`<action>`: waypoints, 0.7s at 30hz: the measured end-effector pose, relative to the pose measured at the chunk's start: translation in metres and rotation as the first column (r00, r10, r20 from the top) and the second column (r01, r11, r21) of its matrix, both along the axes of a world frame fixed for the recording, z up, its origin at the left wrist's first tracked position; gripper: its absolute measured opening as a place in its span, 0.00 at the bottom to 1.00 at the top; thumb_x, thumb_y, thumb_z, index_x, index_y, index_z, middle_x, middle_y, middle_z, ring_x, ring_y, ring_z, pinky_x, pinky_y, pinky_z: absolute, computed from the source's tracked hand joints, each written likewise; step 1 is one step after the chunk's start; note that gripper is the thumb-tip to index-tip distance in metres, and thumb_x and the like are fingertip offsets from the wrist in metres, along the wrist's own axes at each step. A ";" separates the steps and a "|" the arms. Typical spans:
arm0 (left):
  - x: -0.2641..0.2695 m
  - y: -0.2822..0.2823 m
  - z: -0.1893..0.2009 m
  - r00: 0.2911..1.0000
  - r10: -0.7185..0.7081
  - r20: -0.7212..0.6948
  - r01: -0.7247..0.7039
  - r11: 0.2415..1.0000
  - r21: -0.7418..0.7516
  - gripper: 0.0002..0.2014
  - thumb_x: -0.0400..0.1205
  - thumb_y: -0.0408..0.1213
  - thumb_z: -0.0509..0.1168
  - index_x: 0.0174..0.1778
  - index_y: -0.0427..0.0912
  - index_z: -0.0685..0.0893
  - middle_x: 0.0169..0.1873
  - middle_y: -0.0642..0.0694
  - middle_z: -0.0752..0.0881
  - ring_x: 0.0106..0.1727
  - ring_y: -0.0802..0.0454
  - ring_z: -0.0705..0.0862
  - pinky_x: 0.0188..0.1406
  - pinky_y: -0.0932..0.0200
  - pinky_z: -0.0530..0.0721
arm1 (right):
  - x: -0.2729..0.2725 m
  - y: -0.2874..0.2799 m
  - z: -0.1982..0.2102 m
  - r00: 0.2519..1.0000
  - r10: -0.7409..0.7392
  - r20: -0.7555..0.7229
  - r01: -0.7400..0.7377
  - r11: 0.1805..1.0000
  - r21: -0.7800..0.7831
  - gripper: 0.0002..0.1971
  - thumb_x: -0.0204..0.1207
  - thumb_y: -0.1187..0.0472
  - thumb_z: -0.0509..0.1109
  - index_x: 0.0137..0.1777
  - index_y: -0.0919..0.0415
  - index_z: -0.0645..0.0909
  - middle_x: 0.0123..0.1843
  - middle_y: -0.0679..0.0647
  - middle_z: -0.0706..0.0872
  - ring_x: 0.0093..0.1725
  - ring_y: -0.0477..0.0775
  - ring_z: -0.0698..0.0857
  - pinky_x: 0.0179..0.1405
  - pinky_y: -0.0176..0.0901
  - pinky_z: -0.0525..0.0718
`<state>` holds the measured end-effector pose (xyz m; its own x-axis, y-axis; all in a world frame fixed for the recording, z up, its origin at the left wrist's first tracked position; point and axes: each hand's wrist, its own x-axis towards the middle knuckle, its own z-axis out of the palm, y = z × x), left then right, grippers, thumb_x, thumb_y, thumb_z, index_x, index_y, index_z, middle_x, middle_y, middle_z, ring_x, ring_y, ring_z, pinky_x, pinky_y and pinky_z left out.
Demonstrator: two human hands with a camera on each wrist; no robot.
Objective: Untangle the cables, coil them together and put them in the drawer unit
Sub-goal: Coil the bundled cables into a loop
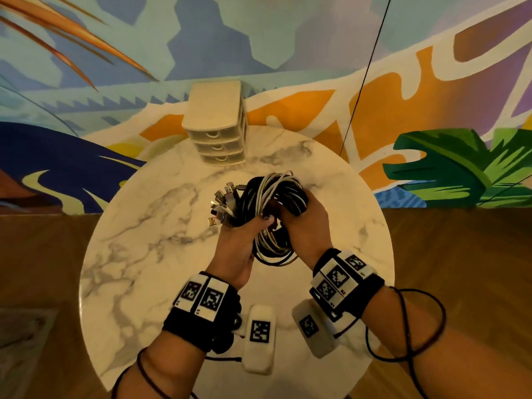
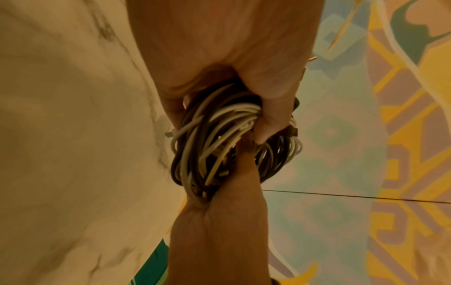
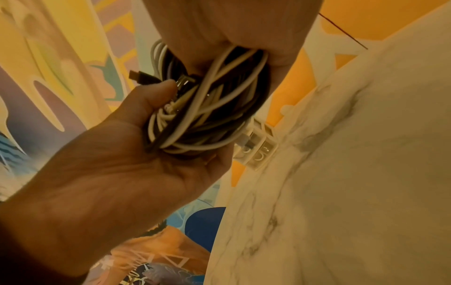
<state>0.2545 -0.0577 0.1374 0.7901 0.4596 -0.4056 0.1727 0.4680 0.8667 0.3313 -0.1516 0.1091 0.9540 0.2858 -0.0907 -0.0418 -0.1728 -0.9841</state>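
A coiled bundle of black and white cables (image 1: pixel 276 194) is held above the marble table (image 1: pixel 161 254) by both hands. My left hand (image 1: pixel 247 231) grips the bundle's lower left side, thumb across the strands. Several metal plugs (image 1: pixel 224 200) stick out to the left above it. My right hand (image 1: pixel 299 214) curls round the bundle's right side. In the left wrist view the cables (image 2: pixel 214 144) sit between my left hand (image 2: pixel 263 108) and my right hand (image 2: pixel 219 221). The right wrist view shows the cables (image 3: pixel 207 111) in my left palm (image 3: pixel 127 154). The cream drawer unit (image 1: pixel 216 122) stands at the table's far edge, its drawers closed.
The drawer unit (image 3: pixel 258 146) is partly hidden behind the bundle in the right wrist view. A thin black cord (image 1: pixel 362 82) hangs down past the table's far right edge. A painted wall stands behind the table, and wooden floor lies around it.
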 end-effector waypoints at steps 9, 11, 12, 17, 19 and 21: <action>0.013 0.060 -0.026 0.983 0.169 -0.075 -0.177 0.977 -0.120 0.14 0.78 0.25 0.65 0.59 0.39 0.84 0.53 0.38 0.89 0.53 0.42 0.88 0.55 0.46 0.85 | 0.020 0.058 -0.008 0.976 0.180 -0.121 -0.185 0.982 -0.029 0.25 0.63 0.49 0.80 0.60 0.52 0.81 0.52 0.46 0.89 0.50 0.42 0.88 0.51 0.40 0.87; 0.012 0.081 -0.033 0.980 0.191 -0.063 -0.198 0.968 -0.151 0.14 0.78 0.25 0.65 0.58 0.39 0.85 0.53 0.38 0.89 0.54 0.42 0.88 0.56 0.46 0.85 | 0.021 0.079 -0.012 0.972 0.205 -0.115 -0.212 0.976 -0.054 0.25 0.64 0.49 0.80 0.61 0.53 0.80 0.53 0.46 0.88 0.51 0.43 0.87 0.52 0.41 0.86; 0.013 0.092 -0.037 0.980 0.191 -0.054 -0.197 0.966 -0.167 0.14 0.78 0.24 0.64 0.57 0.39 0.85 0.53 0.39 0.89 0.54 0.42 0.88 0.56 0.46 0.85 | 0.022 0.090 -0.015 0.970 0.208 -0.124 -0.216 0.975 -0.054 0.25 0.65 0.50 0.80 0.61 0.53 0.79 0.53 0.46 0.88 0.51 0.43 0.87 0.53 0.42 0.86; 0.017 0.140 -0.056 0.979 0.199 -0.038 -0.202 0.950 -0.239 0.13 0.78 0.25 0.65 0.55 0.41 0.86 0.54 0.40 0.89 0.56 0.43 0.87 0.57 0.46 0.84 | 0.030 0.139 -0.028 0.961 0.246 -0.123 -0.262 0.955 -0.138 0.25 0.64 0.51 0.80 0.60 0.55 0.78 0.53 0.48 0.88 0.52 0.47 0.87 0.56 0.51 0.86; 0.020 0.154 -0.061 0.986 0.162 -0.049 -0.169 0.947 -0.273 0.15 0.76 0.28 0.67 0.59 0.39 0.84 0.55 0.39 0.89 0.57 0.43 0.87 0.57 0.46 0.84 | 0.032 0.152 -0.030 0.965 0.249 -0.077 -0.260 0.943 -0.206 0.23 0.65 0.53 0.79 0.58 0.53 0.76 0.51 0.45 0.86 0.52 0.46 0.86 0.51 0.42 0.86; 0.022 0.169 -0.068 0.993 0.099 -0.064 -0.114 0.942 -0.317 0.23 0.71 0.33 0.71 0.64 0.38 0.83 0.56 0.39 0.88 0.58 0.43 0.87 0.55 0.47 0.85 | 0.035 0.164 -0.031 0.965 0.260 -0.024 -0.257 0.928 -0.271 0.22 0.66 0.54 0.78 0.58 0.52 0.75 0.50 0.43 0.84 0.50 0.43 0.85 0.44 0.31 0.81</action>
